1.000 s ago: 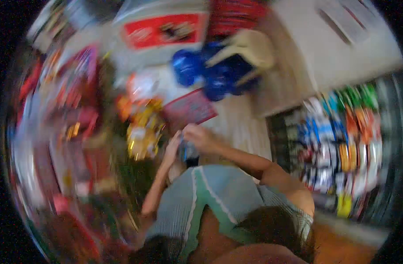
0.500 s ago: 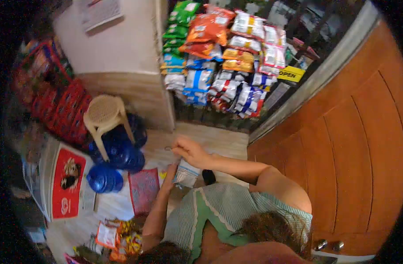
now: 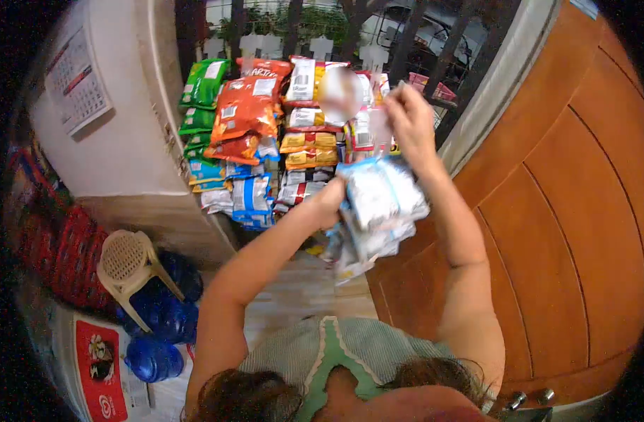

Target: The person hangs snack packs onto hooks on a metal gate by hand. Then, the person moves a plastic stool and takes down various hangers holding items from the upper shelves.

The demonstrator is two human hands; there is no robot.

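My left hand is closed on the left edge of a bundle of white-and-blue snack packets, held up in front of the hanging display. Higher up on the right, my right hand pinches the upper part of a clear plastic hanger strip, which runs down toward the bundle. Motion blurs the bundle's lower packets. Behind both hands hang rows of snack packets: green packets, orange packets and yellow packets. The packets at the display's right are partly covered by my hands and the bundle.
Dark window bars stand behind the display. A wooden door fills the right side. At left are a beige plastic stool, blue water jugs, red packets and a wall calendar.
Both hands have risen from near my body to the display, bringing the white-and-blue packets up. The view has shifted, so the display now sits lower and further left.
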